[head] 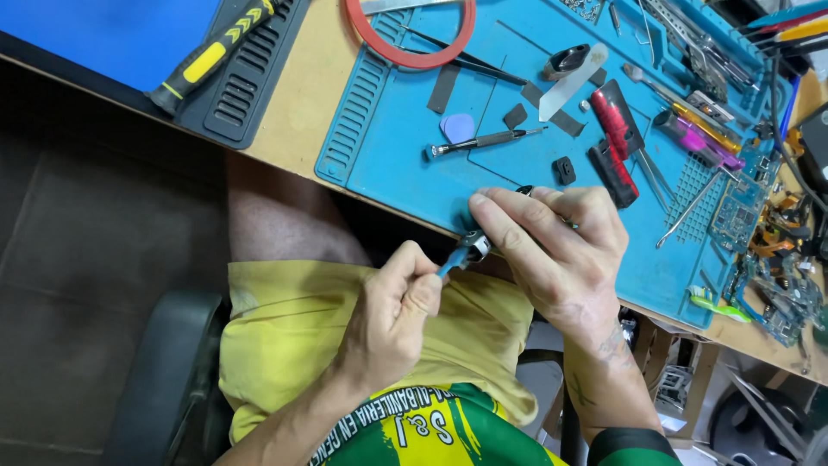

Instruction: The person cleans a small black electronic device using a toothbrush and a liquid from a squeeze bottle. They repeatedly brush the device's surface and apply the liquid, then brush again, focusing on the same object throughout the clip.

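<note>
Head view, steeply downward (close) over workbench (pixel 297 95)

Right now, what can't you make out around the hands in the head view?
- Small metal part: mostly hidden by the right hand; kind unclear.
- Blue tool: only its tip shows; the left hand covers its handle.
- Circuit boards: too small and cluttered to read.
- Red ring: cut off by the top edge.

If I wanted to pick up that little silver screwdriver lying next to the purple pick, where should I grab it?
Grab the small screwdriver around its thicker grey handle, the left half, not the thin tip that points right. It lies flat on the blue mat with bare mat above and below the handle, so come straight down and pinch it across its width. The purple pick sits close above, so keep your fingers narrow.
</note>
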